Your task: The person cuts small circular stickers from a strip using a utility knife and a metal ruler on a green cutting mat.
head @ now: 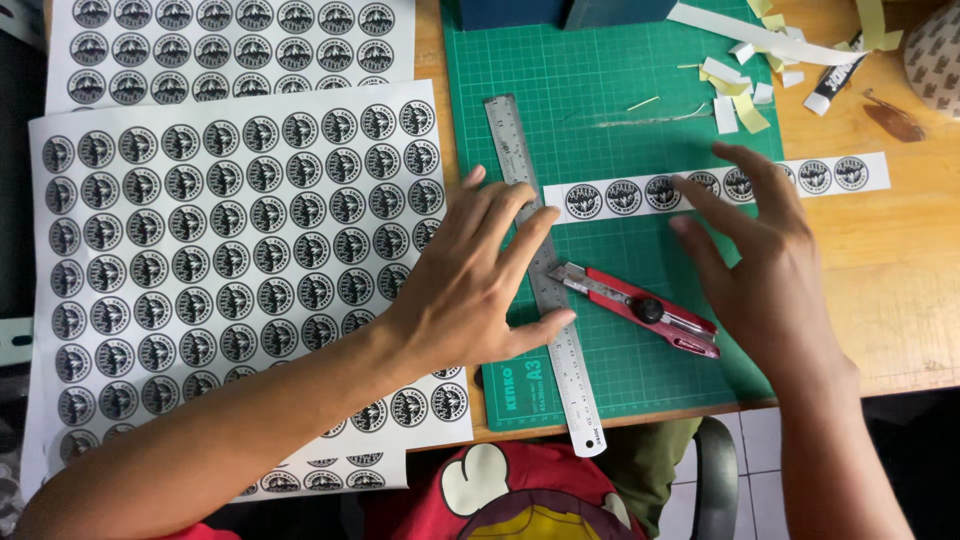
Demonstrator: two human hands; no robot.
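My left hand (470, 275) lies flat with fingers spread over a steel ruler (565, 360) that runs down the green cutting mat (600, 70). My right hand (755, 250) hovers open, fingertips touching a cut white strip of round black stickers (620, 197) lying across the mat. A red utility knife (645, 308) rests on the mat between both hands, held by neither.
A large white sheet of round black stickers (220, 260) lies at left, with another sheet (230, 45) behind it and one under it. Paper scraps (745, 85) and a small tube (835, 85) sit at the back right on the wooden desk (900, 270).
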